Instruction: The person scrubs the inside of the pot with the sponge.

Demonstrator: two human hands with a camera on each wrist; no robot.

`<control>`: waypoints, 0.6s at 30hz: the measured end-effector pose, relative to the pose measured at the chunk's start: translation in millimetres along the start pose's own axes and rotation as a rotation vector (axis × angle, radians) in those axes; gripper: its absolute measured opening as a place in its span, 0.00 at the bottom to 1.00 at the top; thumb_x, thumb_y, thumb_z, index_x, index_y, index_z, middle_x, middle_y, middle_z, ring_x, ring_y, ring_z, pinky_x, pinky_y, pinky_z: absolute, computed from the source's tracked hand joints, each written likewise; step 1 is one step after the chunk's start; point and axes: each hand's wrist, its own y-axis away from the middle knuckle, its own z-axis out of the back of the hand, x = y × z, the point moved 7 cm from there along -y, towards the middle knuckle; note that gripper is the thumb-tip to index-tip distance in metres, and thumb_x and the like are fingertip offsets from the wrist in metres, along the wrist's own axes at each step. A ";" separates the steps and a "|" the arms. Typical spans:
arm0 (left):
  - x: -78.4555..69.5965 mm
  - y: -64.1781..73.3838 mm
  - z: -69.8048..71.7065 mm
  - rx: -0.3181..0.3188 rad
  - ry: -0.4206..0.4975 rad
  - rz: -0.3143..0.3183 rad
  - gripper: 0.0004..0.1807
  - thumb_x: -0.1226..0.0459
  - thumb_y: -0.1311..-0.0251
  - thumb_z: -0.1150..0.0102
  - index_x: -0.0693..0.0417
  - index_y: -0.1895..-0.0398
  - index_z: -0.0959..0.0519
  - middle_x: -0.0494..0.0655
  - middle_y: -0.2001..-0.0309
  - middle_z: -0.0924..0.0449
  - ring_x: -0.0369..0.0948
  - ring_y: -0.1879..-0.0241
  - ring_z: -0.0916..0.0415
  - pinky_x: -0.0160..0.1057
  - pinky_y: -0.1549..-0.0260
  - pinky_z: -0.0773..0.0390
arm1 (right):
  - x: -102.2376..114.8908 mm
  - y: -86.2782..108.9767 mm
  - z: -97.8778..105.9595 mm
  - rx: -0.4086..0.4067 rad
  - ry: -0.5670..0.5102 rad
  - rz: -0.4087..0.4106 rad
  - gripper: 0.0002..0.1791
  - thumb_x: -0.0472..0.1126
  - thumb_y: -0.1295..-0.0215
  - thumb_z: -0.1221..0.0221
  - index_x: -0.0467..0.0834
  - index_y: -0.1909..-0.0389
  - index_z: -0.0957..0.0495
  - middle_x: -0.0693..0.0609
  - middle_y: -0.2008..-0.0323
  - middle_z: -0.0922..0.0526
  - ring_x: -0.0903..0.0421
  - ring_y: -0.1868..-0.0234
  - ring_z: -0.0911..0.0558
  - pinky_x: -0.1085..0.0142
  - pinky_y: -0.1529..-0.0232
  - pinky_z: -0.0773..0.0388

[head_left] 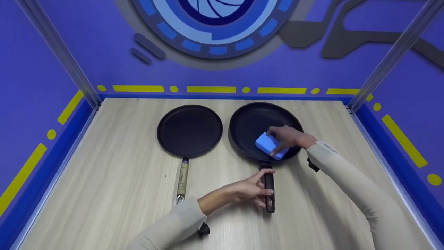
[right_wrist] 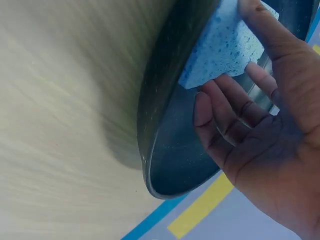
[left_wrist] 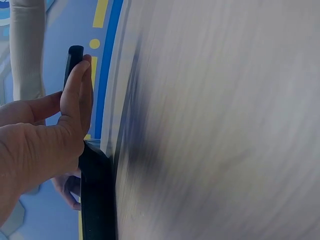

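In the head view, a deep black frying pan (head_left: 249, 121) stands at the right of the table. My left hand (head_left: 251, 189) grips its black handle (head_left: 270, 194), thumb near the pan end. Inside the pan my right hand (head_left: 286, 136) holds a blue sponge (head_left: 266, 143) by its edges, against the pan's near right part. The right wrist view shows the porous sponge (right_wrist: 225, 50) between thumb and fingers, within the pan's rim (right_wrist: 150, 170). The left wrist view shows my left hand (left_wrist: 45, 140) around the handle (left_wrist: 73, 60), with the pan's dark side (left_wrist: 97, 195) beyond.
A flat black pan (head_left: 190, 130) with a wooden handle (head_left: 182, 178) lies to the left on the light wood table (head_left: 114, 173). A blue-purple wall (head_left: 215, 78) with yellow marks closes the back, and similar panels stand at both sides.
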 end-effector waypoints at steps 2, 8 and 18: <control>-0.1 0.0 0.6 0.001 -0.011 0.000 0.38 0.73 0.28 0.44 0.31 0.23 0.42 0.55 0.56 0.19 0.59 0.55 0.13 0.43 0.62 0.10 | 6.1 0.1 -2.3 -0.011 -0.003 0.037 0.43 0.58 0.52 0.21 0.46 0.37 0.26 0.41 0.57 0.17 0.47 0.56 0.19 0.49 0.54 0.17; 1.5 0.0 0.1 0.010 -0.014 -0.004 0.38 0.73 0.28 0.45 0.34 0.22 0.44 0.54 0.57 0.18 0.50 0.61 0.13 0.36 0.69 0.11 | 34.9 -7.9 -8.3 -0.075 0.024 0.153 0.42 0.56 0.52 0.21 0.44 0.37 0.24 0.43 0.62 0.16 0.51 0.63 0.18 0.52 0.58 0.17; 0.5 -1.2 -1.5 0.014 -0.010 -0.011 0.38 0.73 0.28 0.45 0.36 0.22 0.45 0.54 0.56 0.20 0.59 0.53 0.14 0.41 0.65 0.10 | 55.1 -22.0 -8.7 -0.157 0.074 0.048 0.45 0.61 0.50 0.23 0.40 0.37 0.28 0.44 0.65 0.20 0.48 0.64 0.20 0.49 0.58 0.17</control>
